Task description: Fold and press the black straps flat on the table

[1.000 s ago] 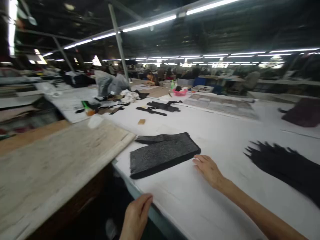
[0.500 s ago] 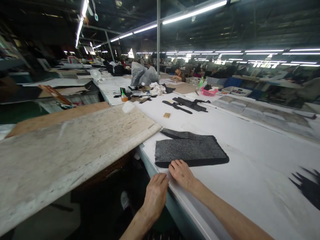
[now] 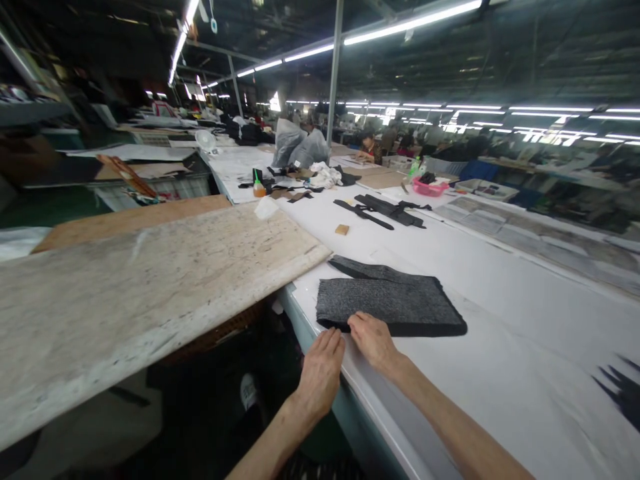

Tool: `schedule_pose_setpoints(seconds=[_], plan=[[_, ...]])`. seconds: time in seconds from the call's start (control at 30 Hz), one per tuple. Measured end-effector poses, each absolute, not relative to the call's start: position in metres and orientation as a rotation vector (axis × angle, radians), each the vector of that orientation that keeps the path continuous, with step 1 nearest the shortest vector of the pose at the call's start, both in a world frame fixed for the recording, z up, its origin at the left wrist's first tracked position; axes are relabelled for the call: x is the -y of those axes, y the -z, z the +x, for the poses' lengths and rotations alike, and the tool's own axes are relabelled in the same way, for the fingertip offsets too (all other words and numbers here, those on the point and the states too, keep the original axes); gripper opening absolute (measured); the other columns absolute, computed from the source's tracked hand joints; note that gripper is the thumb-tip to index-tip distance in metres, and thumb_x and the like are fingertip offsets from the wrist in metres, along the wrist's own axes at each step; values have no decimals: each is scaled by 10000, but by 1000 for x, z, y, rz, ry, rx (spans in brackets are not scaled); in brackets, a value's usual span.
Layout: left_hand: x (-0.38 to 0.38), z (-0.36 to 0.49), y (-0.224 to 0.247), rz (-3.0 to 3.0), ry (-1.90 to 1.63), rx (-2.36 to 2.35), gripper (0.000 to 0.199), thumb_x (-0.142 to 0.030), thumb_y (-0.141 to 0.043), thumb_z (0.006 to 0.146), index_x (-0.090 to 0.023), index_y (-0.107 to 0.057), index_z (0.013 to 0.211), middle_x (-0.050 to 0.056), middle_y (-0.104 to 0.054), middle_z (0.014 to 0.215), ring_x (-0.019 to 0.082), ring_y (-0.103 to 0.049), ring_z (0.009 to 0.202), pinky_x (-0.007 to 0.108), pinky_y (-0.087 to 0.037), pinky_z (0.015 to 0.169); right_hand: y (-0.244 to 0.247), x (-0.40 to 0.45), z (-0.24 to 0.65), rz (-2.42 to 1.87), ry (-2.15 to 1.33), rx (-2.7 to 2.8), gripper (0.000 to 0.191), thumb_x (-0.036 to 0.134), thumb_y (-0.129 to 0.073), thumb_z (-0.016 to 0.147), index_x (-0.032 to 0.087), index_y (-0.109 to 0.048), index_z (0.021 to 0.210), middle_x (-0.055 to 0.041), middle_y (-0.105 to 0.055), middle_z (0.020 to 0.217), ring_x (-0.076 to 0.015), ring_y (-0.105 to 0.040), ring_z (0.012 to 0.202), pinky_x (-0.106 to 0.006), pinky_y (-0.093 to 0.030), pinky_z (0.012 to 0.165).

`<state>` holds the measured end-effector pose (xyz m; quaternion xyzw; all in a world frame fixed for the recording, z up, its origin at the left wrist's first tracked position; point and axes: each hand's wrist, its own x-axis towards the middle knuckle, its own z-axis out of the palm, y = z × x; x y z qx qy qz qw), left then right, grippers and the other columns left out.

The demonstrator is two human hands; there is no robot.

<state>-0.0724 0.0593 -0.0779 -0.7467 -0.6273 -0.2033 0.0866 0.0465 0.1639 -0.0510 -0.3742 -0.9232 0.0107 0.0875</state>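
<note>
A dark grey ribbed fabric piece [image 3: 380, 298] with a black border lies folded on the white tabletop close to its left edge. My right hand [image 3: 376, 343] has its curled fingers on the black near border and seems to pinch it. At the near left corner of the cloth is my left hand [image 3: 323, 367], fingers pressed together over the border; its thumb is hidden. A narrow strip of the same cloth shows behind the main panel.
A stained pale board [image 3: 165, 280] meets the table [image 3: 500, 387] on the left. Farther back lie a small tan block [image 3: 342, 229], black strips [image 3: 390, 210], a glue bottle [image 3: 259, 185], grey plastic bags [image 3: 300, 145] and a pink basket [image 3: 431, 187]. Black pointed pieces [image 3: 620, 387] lie at right.
My left hand has moved up to the cloth's near left corner. My right hand has shifted slightly right along the border. The whole view has turned a little left.
</note>
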Motion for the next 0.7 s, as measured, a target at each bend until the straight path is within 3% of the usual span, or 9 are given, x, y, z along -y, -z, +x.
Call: schedule_pose_setpoints(seconds=[0.27,0.5,0.7], plan=[[-77,-67,65,-2205,351,2005,363,31,-404,756,-41,-579,1066,213,-587,1181,299,-547,1119,437,-461,946,55,-164,43,-1199,-133,2629,178,69,-417,828,188,-545,793,-21,-604,825,-146,-569,769,-232,-387,647],[-79,-65,55,-2215,116,1985,438,62,-409,719,-11,-561,1123,234,-571,1203,302,-546,1123,403,-467,933,50,-204,86,-1315,-976,1578,89,232,-485,723,194,-547,673,10,-548,583,-146,-535,595,-266,-440,632],[-80,-63,59,-2120,41,1897,579,84,-367,727,-168,-533,1222,174,-590,1193,287,-563,1108,395,-498,878,35,-246,203,-1396,-992,997,137,283,-544,637,167,-524,706,-9,-591,599,-136,-596,581,-267,-521,581]])
